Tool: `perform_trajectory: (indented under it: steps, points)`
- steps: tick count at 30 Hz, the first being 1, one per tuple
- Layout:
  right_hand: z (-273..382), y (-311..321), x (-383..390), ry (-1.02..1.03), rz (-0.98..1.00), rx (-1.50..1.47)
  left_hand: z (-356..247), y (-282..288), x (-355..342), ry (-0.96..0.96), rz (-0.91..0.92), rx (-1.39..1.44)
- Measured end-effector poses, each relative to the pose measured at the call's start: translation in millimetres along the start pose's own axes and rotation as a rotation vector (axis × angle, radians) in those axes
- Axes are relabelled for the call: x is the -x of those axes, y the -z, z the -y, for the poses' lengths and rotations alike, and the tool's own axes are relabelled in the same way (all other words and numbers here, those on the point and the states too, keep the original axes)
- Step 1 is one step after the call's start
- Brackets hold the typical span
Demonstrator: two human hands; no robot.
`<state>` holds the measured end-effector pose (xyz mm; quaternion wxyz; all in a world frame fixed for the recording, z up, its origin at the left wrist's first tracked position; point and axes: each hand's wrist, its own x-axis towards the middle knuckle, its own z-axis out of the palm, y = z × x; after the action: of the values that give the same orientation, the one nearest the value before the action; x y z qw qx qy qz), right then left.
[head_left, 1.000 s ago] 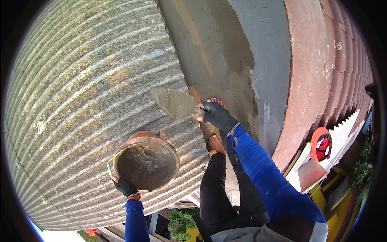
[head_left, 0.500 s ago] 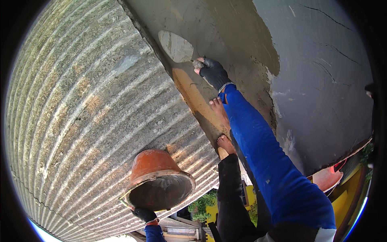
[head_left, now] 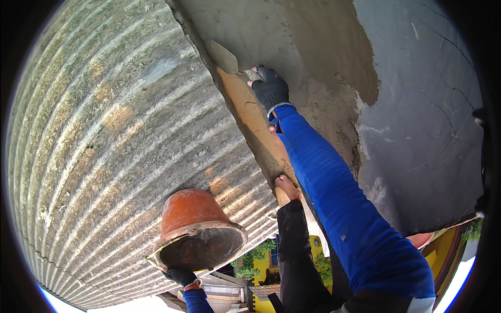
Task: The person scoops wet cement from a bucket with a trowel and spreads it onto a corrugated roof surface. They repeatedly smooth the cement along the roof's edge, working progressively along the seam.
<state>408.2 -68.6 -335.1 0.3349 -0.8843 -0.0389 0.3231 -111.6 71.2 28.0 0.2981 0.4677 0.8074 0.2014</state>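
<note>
My right hand [head_left: 269, 86], in a dark fingerless-tipped glove, is closed round the handle of a trowel. The trowel's grey blade [head_left: 222, 56] lies against wet cement mortar [head_left: 334, 52], close to the surface's left edge. Down at the lower left, my left hand [head_left: 181, 276], also gloved, grips the rim of an orange bucket [head_left: 193, 211]. The bucket leans over with its mouth toward me, and grey mortar [head_left: 203, 249] coats its inside. How the left fingers wrap under the rim is partly hidden.
Corrugated roofing sheets [head_left: 120, 130] spread across the left. A narrow brownish ledge [head_left: 245, 107] runs along their edge, where my bare foot [head_left: 286, 187] stands. Smooth grey cement [head_left: 417, 151] with thin cracks lies to the right. Greenery [head_left: 255, 261] and yellow walls show far below.
My right hand has drawn the trowel toward the left edge of the mortar, and the blade now sits at a different tilt. The bucket stays in my left hand.
</note>
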Motion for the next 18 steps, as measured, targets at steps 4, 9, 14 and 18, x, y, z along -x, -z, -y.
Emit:
perform_trajectory:
  steps: [4,9,14,18]
  points:
    - [20,-13,12,0.135,-0.167,0.177,5,8,-9,-0.02,-0.017,-0.116]
    - [36,-18,30,0.172,-0.167,0.202,15,18,-15,-0.032,-0.061,-0.113]
    - [31,0,34,0.048,-0.039,-0.066,31,34,-30,-0.016,-0.025,-0.114]
    - [25,19,14,-0.013,0.088,-0.225,27,31,-28,0.061,-0.094,-0.014]
